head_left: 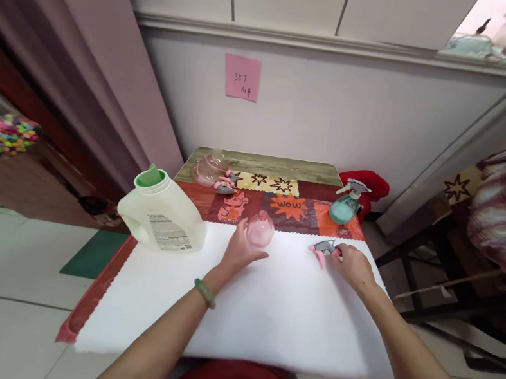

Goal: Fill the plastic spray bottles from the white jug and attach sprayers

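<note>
A round, clear pink bottle (260,231) without a spray top stands on the white cloth (280,312). Beside it, my left hand (242,250) is open, its thumb and fingers spread apart around the bottle's left and near side; I cannot tell whether they touch it. Over the cloth's right part, my right hand (353,266) grips a grey and pink spray head (325,249), pinched at its right end. Farther back on the right stands a spray bottle (345,204) with bluish-green liquid and its grey-white head on.
A large whitish jug (165,213) with a green cap stands at the left. Behind it are clear pinkish bottles (210,167) and grey-pink spray heads (226,183). A patterned tablecloth (289,207) shows along the back; a stool (448,302) stands right of the table.
</note>
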### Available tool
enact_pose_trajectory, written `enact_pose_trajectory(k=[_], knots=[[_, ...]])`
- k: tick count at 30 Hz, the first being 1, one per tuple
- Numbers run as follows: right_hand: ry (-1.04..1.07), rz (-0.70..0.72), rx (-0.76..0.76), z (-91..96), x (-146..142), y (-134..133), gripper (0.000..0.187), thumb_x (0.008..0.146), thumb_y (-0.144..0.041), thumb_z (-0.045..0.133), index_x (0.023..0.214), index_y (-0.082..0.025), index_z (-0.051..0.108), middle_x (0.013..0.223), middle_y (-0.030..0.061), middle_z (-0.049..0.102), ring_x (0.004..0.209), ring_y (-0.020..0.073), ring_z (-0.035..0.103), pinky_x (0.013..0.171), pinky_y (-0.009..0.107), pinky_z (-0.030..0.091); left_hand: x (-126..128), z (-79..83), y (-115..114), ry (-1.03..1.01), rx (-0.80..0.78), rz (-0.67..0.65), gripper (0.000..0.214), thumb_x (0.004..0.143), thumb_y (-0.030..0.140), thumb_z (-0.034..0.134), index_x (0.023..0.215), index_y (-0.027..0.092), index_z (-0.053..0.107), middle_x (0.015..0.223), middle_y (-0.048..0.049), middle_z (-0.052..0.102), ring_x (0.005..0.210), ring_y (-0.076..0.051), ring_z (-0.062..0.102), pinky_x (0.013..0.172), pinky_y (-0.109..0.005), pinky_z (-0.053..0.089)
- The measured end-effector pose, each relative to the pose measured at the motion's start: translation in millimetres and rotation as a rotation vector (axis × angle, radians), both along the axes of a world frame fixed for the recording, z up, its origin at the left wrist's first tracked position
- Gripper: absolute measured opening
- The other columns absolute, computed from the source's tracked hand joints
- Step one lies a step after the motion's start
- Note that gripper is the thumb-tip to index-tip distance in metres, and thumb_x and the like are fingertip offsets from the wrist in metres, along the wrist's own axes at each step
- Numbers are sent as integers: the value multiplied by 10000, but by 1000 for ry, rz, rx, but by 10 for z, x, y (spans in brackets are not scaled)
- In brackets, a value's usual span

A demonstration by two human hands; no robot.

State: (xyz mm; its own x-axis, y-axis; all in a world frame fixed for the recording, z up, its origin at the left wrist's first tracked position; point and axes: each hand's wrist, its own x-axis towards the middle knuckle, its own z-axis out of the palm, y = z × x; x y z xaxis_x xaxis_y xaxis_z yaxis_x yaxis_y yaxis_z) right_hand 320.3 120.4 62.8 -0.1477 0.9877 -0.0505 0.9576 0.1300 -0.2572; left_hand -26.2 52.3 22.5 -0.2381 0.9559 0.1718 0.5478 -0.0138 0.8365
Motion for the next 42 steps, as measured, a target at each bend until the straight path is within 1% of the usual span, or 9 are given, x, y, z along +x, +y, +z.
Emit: enact_pose_trajectory(k=[2, 7, 12, 16, 20, 26, 31, 36, 42], knots=[[233, -31, 24, 116, 45, -18, 182, 885, -365, 632, 903, -202, 710, 847, 87, 754, 721, 235, 701, 659, 319, 476, 110, -36, 173, -54, -21, 40, 1098, 579, 400, 996, 1496, 184, 434, 1462, -203, 581, 1327, -367, 592, 1080, -540, 504], [1121, -94, -46, 683, -73, -159, 396, 811, -558, 781, 976, -201, 731, 766, 34, 723, 623, 187, 673, 614, 317, 556, 192, -5, 311, -187, -48, 117, 404, 997, 389, 642, 1345, 186, 620, 1359, -124, 630, 1134, -268, 664, 933, -498, 586], [1641, -16, 67, 1424, -451, -253, 350, 802, -460, 873, 1035, -223, 764, 907, 19, 743, 694, 117, 683, 638, 237, 589, 175, 372, 87, -391, 13, -20, 712, 741, 419, 899, 1361, 243, 595, 1348, -106, 659, 1203, -308, 642, 1034, -515, 534], [1707, 128, 183, 1884, -727, -222, 285, 881, -451, 822, 1066, -245, 754, 902, 3, 726, 696, 109, 692, 661, 236, 611, 148, 808, -270, -563, 53, -202, 890, 644, 481, 921, 1427, 240, 573, 1401, -130, 665, 1289, -361, 620, 1068, -504, 509], [1669, 207, 251, 2120, -936, -192, 293, 893, -490, 802, 1064, -261, 737, 924, 4, 723, 728, 123, 714, 694, 257, 626, 89, 1060, -562, -648, 59, -272, 941, 602, 457, 942, 1427, 222, 552, 1439, -160, 630, 1330, -384, 588, 1076, -493, 492], [1672, 255, 189, 2167, -1194, -305, 315, 866, -495, 822, 1057, -258, 740, 905, -2, 718, 710, 117, 698, 677, 251, 619, -33, 1101, -746, -670, 43, -243, 847, 554, 414, 965, 1232, 271, 477, 1221, -101, 683, 1105, -326, 676, 905, -433, 547], [1640, 266, 70, 1985, -1428, -466, 351, 842, -499, 831, 1071, -254, 731, 916, 8, 726, 727, 145, 700, 695, 302, 626, -100, 1175, -851, -781, 21, -231, 809, 509, 400, 981, 1189, 258, 567, 1205, -89, 692, 1119, -334, 664, 915, -423, 540], [1590, 245, -54, 1608, -1785, -671, 366, 781, -531, 860, 980, -251, 734, 956, 28, 752, 839, 199, 696, 750, 341, 603, -92, 1203, -962, -1148, 67, -212, 776, 616, 617, 902, 1233, 202, 678, 1279, -137, 707, 1260, -367, 614, 1014, -449, 523], [1605, 314, -234, 1377, -2138, -876, 316, 874, -520, 765, 1001, -233, 734, 1120, 83, 768, 1066, 284, 695, 930, 431, 570, -140, 1128, -1088, -1599, -240, -374, 824, 826, 831, 591, 1293, 157, 676, 1112, -160, 769, 919, -310, 750, 747, -498, 656]])
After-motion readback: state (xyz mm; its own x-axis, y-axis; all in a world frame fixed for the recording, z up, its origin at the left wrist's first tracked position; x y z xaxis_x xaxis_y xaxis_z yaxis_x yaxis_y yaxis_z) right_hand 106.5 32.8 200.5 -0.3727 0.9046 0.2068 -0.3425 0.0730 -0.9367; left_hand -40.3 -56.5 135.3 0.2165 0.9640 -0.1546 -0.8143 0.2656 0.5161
